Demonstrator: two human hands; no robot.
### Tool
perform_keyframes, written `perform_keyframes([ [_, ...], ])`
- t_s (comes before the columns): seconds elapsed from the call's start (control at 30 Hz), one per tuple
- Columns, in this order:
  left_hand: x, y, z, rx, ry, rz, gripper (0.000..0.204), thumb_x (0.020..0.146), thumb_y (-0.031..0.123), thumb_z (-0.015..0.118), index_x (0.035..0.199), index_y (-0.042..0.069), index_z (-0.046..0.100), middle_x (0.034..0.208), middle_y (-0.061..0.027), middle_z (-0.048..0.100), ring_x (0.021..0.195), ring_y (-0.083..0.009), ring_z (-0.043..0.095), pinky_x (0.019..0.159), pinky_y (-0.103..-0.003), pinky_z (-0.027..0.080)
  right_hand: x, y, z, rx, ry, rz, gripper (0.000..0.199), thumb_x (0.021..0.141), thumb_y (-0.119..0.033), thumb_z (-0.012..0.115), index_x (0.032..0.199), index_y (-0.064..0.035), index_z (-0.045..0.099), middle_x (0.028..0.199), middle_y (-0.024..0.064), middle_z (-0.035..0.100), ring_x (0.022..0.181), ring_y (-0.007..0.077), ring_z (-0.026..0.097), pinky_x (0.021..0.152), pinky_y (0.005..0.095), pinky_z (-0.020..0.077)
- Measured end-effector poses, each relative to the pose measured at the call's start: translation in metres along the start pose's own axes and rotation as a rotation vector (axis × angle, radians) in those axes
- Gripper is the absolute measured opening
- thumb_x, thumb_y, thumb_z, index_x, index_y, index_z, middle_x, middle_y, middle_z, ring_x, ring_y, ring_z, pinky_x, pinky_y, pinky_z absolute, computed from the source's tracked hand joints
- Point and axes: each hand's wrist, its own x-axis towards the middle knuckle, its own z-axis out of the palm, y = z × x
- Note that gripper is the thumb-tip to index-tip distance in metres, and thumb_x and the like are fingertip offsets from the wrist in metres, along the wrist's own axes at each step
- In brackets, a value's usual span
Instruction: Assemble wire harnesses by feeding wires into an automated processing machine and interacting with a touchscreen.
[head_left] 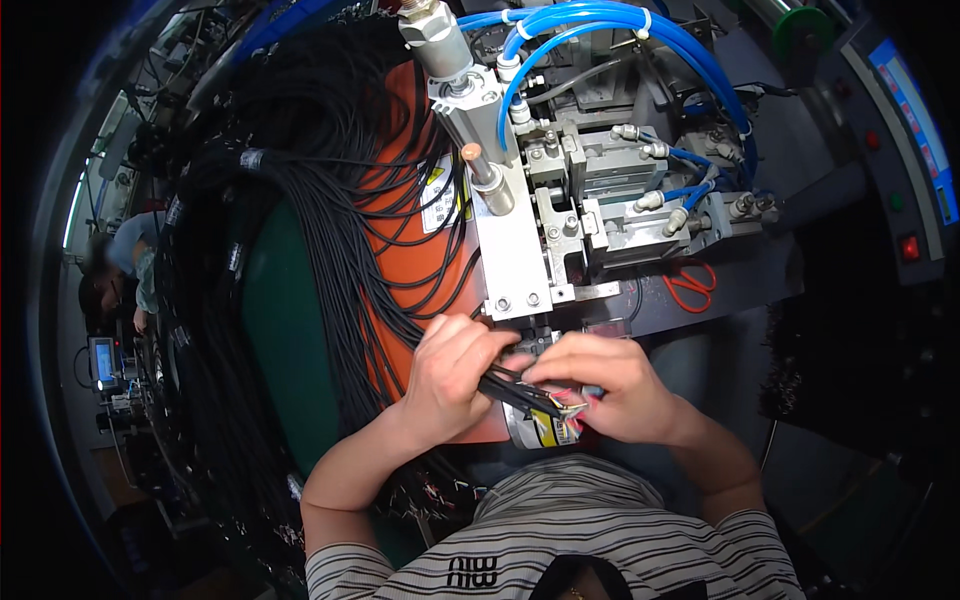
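Observation:
In front of the machine my left hand (452,368) is closed round a bunch of black cables (520,392). The cables slant down to the right, toward my other hand. At their ends, thin coloured wires (568,403) fan out, red, white and yellow among them. My right hand (622,388) curls over these ends, its thumb and fingers closed about them; its fingertips are a little blurred. Just above both hands stands the metal head of a pneumatic machine (512,255), with dark tooling at its lower end. Below the wire ends, a yellow-and-white label (545,428) shows.
Many long black cables (330,230) drape over an orange surface (400,290) at the left. Blue air hoses (640,25) arch over the machine. Red-handled scissors (690,287) lie on the right of the bench. A control panel (905,150) stands far right; another person (125,255) is far left.

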Motion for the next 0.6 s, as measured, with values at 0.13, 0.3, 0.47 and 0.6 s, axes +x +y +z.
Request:
perform_keyframes([
  [0.13, 0.002, -0.003, -0.001, -0.250, -0.015, 0.106, 0.025, 0.080, 0.009, 0.075, 0.100, 0.000, 0.062, 0.086, -0.0116, 0.067, 0.070, -0.0282, 0.064, 0.060, -0.036, 0.047, -0.007, 0.000, -0.002, 0.330, 0.100, 0.444, 0.018, 0.087, 0.008, 0.064, 0.104, 0.0043, 0.066, 0.100, 0.0106, 0.064, 0.070, 0.0120, 0.063, 0.061, 0.0228, 0.0507],
  [0.3, 0.007, 0.011, 0.003, -0.182, 0.006, 0.091, 0.026, 0.081, 0.005, 0.074, 0.103, -0.001, 0.062, 0.081, -0.0120, 0.066, 0.063, -0.0261, 0.064, 0.053, -0.034, 0.049, -0.013, 0.011, 0.008, 0.309, 0.208, 0.414, 0.014, 0.091, 0.006, 0.061, 0.104, 0.0054, 0.063, 0.100, 0.0094, 0.063, 0.071, 0.0057, 0.061, 0.059, 0.0188, 0.0511],
  [0.47, 0.009, 0.010, 0.004, -0.254, -0.035, -0.021, 0.020, 0.083, 0.004, 0.073, 0.100, -0.001, 0.064, 0.077, -0.0125, 0.065, 0.061, -0.0251, 0.064, 0.051, -0.032, 0.049, -0.011, 0.010, 0.013, 0.446, 0.298, 0.479, 0.016, 0.095, 0.000, 0.059, 0.110, 0.0036, 0.062, 0.097, 0.0094, 0.066, 0.068, 0.0048, 0.060, 0.055, 0.0179, 0.0475],
  [0.6, 0.008, 0.015, 0.010, -0.346, 0.015, -0.119, 0.016, 0.085, 0.008, 0.071, 0.098, 0.000, 0.065, 0.074, -0.0115, 0.063, 0.062, -0.0271, 0.063, 0.053, -0.035, 0.049, -0.012, 0.006, 0.008, 0.581, 0.385, 0.478, 0.017, 0.099, -0.006, 0.055, 0.111, 0.0033, 0.062, 0.090, 0.0087, 0.066, 0.061, 0.0061, 0.059, 0.051, 0.0177, 0.0430],
])
